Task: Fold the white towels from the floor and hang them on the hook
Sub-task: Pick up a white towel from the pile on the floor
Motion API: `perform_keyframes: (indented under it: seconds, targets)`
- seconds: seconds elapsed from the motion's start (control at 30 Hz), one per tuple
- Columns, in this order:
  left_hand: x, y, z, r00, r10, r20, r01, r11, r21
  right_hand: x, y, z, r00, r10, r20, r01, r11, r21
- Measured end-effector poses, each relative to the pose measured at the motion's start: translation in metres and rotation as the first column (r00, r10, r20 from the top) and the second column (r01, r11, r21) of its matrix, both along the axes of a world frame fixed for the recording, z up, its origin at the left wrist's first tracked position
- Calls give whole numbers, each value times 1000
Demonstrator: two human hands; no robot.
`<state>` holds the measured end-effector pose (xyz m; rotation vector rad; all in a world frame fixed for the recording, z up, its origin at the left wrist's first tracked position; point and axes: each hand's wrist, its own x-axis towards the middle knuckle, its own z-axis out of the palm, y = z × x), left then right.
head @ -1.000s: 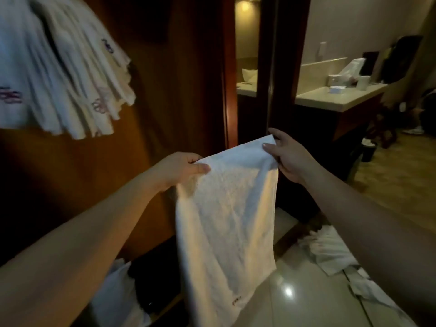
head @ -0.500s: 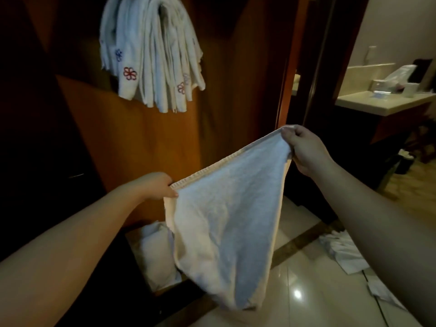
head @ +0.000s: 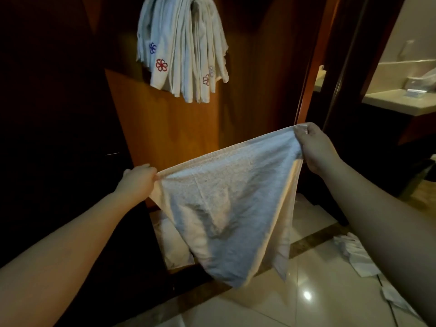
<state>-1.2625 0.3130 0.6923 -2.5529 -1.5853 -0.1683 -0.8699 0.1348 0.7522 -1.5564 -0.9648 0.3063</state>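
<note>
The left hand [head: 139, 179] and right hand [head: 315, 147] each pinched a top corner of the white terry towel [head: 226, 208], which sagged between them.

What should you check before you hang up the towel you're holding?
1. Left hand grips a towel corner: ok.
2. Right hand grips the other corner: ok.
3. Top edge pulled straight: ok.
4. Towel folded narrow like the hung towels: not ok, it sags open.
5. Room left on the hook: cannot tell, the hung towels hide it.
6. Floor towels all picked up: not ok.
</note>
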Motion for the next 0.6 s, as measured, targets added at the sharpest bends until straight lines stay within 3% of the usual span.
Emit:
perform_keyframes:
  seconds: [0.1, 0.17, 0.2, 0.23, 0.3, 0.37, 0.4, 0.5, 0.6]
  targets:
    - [-8, 1, -1, 995, 81, 64, -90, 985, 150, -5, -1, -5, 999, -26, -42, 25, 1000, -11]
    - [-13, 4, -1, 959, 151, 240, -177, 980, 93, -7, -2, -8, 997, -42, -68, 41, 999, -6]
    - [-16, 6, -1, 913, 194, 357, -205, 979, -8, -8, -2, -8, 997, -44, -66, 44, 999, -6]
    - [-19, 6, 0, 831, 237, 503, -186, 971, -150, -9, -2, -9, 997, -44, -71, 43, 999, -6]
    - [-25, 5, 2, 510, 356, 783, 9, 908, -419, -8, 0, -11, 988, -43, -147, 42, 999, -11]
    - [-30, -1, 3, 167, 487, 857, 263, 816, -515, -7, 1, -15, 939, -40, -341, 38, 999, -12]
    - [-31, -4, 2, 51, 525, 850, 369, 781, -504, -7, 1, -18, 873, -28, -487, 31, 1000, -2]
    - [-28, -20, -6, -176, 609, 773, 520, 725, -452, -22, -5, -35, 601, 28, -799, -31, 999, 11]
    - [-12, -46, -16, -317, 702, 638, 490, 697, -523, -60, -11, -53, 454, 5, -891, -87, 995, -39]
